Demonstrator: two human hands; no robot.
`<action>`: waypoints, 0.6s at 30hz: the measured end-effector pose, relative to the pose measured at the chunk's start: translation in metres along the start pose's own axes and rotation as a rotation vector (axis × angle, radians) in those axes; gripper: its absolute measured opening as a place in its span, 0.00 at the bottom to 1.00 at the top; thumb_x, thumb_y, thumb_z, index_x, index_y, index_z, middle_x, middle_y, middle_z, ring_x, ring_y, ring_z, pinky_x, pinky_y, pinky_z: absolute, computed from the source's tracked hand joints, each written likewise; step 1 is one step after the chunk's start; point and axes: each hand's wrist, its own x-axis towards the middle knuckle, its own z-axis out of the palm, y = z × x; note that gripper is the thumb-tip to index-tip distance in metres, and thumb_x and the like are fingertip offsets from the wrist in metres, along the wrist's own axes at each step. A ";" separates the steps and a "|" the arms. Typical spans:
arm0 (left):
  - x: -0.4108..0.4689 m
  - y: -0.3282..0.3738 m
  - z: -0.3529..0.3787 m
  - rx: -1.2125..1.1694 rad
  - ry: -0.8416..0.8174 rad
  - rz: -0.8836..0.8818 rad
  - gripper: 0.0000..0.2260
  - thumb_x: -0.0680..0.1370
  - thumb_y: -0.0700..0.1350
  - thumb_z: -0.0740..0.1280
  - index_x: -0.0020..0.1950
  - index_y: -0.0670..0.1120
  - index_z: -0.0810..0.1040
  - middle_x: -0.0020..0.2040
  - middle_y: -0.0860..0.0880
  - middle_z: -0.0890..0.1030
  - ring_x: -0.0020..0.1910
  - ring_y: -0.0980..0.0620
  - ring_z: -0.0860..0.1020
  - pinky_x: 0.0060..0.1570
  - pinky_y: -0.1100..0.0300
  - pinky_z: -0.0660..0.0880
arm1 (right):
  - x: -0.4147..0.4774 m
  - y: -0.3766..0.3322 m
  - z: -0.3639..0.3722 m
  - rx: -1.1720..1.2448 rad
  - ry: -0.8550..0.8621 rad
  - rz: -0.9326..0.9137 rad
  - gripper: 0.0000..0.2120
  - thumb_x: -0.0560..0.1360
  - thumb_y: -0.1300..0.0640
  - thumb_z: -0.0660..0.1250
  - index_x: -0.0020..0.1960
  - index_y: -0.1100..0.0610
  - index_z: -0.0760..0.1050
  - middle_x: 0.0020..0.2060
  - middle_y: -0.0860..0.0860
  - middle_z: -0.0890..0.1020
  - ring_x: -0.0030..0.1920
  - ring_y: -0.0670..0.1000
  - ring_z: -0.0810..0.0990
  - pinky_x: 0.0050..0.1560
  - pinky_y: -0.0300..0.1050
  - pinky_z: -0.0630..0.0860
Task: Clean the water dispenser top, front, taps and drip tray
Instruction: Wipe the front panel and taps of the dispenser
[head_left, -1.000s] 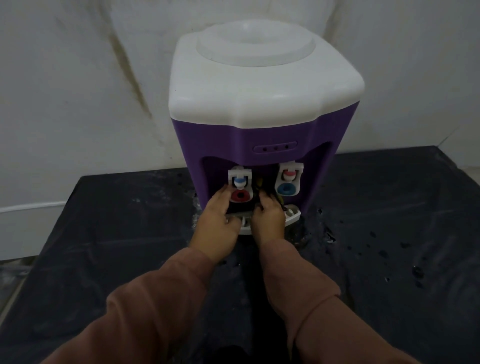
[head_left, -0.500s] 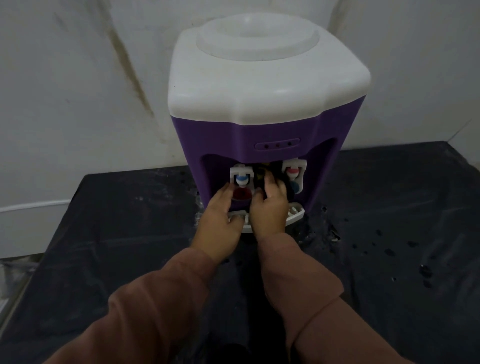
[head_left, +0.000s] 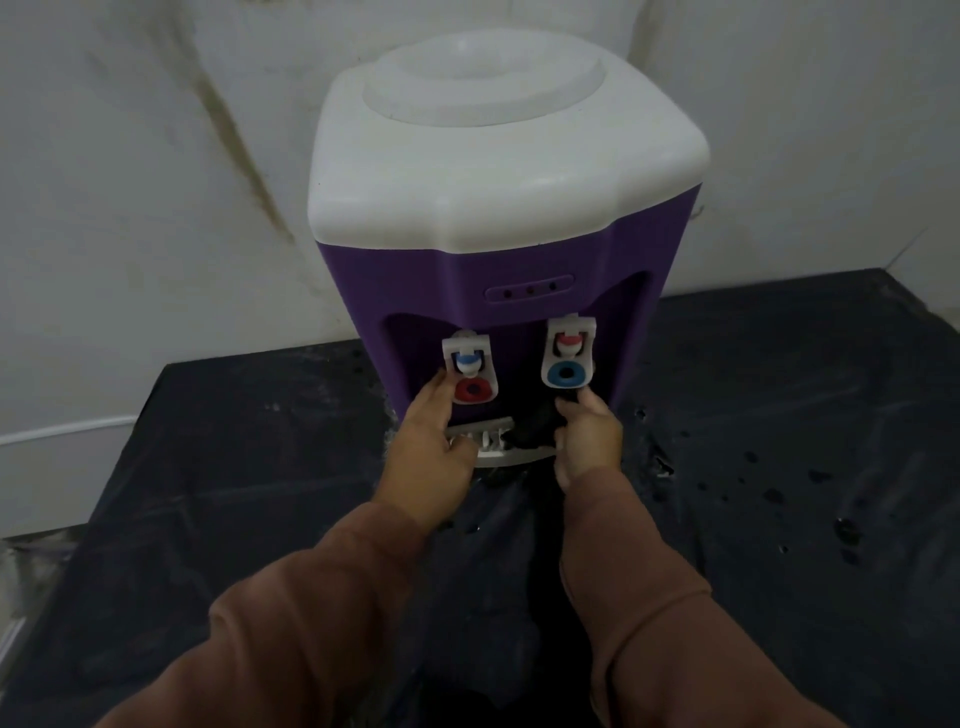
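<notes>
You stand in what looks like a plain room of a home: a small purple-and-white tabletop water dispenser sits on a surface draped in wet black plastic sheet, against a bare white wall streaked by a brown stain.
</notes>
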 end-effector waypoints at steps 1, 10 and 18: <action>0.000 -0.001 0.001 0.006 0.001 -0.012 0.32 0.72 0.38 0.60 0.74 0.57 0.59 0.74 0.57 0.59 0.73 0.56 0.59 0.72 0.54 0.60 | 0.002 -0.006 -0.003 0.021 -0.012 -0.002 0.18 0.73 0.69 0.59 0.46 0.50 0.81 0.44 0.51 0.83 0.46 0.50 0.79 0.48 0.41 0.74; 0.003 0.001 0.006 0.047 0.051 0.006 0.32 0.73 0.33 0.62 0.75 0.52 0.60 0.74 0.53 0.61 0.70 0.58 0.61 0.63 0.66 0.63 | -0.006 -0.062 -0.012 -0.083 -0.084 -0.196 0.22 0.71 0.71 0.56 0.57 0.54 0.79 0.41 0.53 0.83 0.36 0.46 0.81 0.39 0.38 0.78; 0.002 0.001 0.004 0.063 0.056 0.004 0.32 0.73 0.35 0.62 0.75 0.52 0.59 0.74 0.52 0.61 0.73 0.54 0.60 0.71 0.53 0.62 | -0.004 -0.056 -0.003 -0.281 0.013 -0.457 0.19 0.74 0.69 0.58 0.61 0.58 0.76 0.58 0.51 0.78 0.60 0.51 0.76 0.66 0.50 0.70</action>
